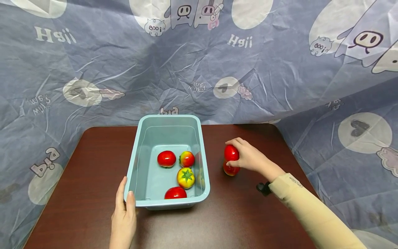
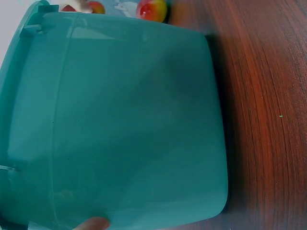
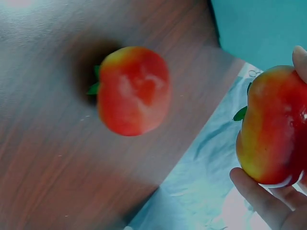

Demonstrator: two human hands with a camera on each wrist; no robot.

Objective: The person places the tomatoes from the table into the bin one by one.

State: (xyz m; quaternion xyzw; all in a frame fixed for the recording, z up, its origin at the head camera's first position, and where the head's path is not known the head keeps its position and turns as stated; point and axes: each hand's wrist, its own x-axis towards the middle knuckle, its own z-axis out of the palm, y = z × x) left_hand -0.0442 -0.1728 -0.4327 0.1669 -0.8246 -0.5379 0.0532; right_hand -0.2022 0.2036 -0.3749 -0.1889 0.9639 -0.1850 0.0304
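Observation:
My right hand (image 1: 250,157) grips a shiny red tomato (image 1: 231,153), with thumb and fingers around its sides. In the right wrist view this tomato (image 3: 276,127) has a yellowish end and a bit of green leaf. Beneath it, a second red tomato (image 3: 134,91) rests on the table, partly hidden by the hand in the head view. My left hand (image 1: 123,216) holds the near left corner of a light blue plastic bin (image 1: 169,202). Inside lie a red tomato (image 1: 166,159), a red-yellow one (image 1: 187,159), a yellow one (image 1: 186,177) and another red one (image 1: 176,193).
The bin stands on a dark brown wooden table (image 1: 93,180), left of the loose tomato. A wrinkled grey-blue cloth (image 1: 174,65) with cartoon prints hangs behind and beside the table. A small black object (image 1: 263,188) shows at the right wrist.

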